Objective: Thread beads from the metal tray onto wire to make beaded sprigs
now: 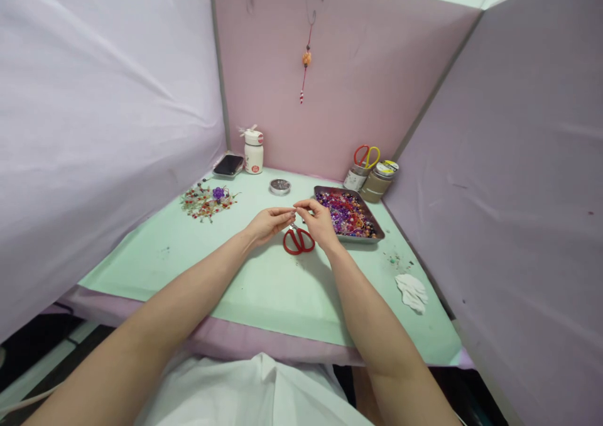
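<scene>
My left hand point(272, 222) and my right hand point(317, 220) meet above the middle of the table, fingertips pinched close together. Whatever lies between the fingertips is too small to make out. Just below them, scissors with red handles point(298, 242) rest on the green cloth, their blades partly hidden under my fingers. Beside my right hand stands a metal tray point(360, 239) heaped with purple, red and orange beads point(346, 209). A small round dish point(280, 187) of dark grey bits sits beyond my hands.
At the left lie a pile of beaded pieces point(206, 203) and a phone point(228, 164), near a white bottle point(254, 152). Back right are a jar point(375, 184) and a can point(355, 179) holding scissors. A crumpled white tissue point(412, 293) lies front right. A beaded string point(306, 58) hangs behind.
</scene>
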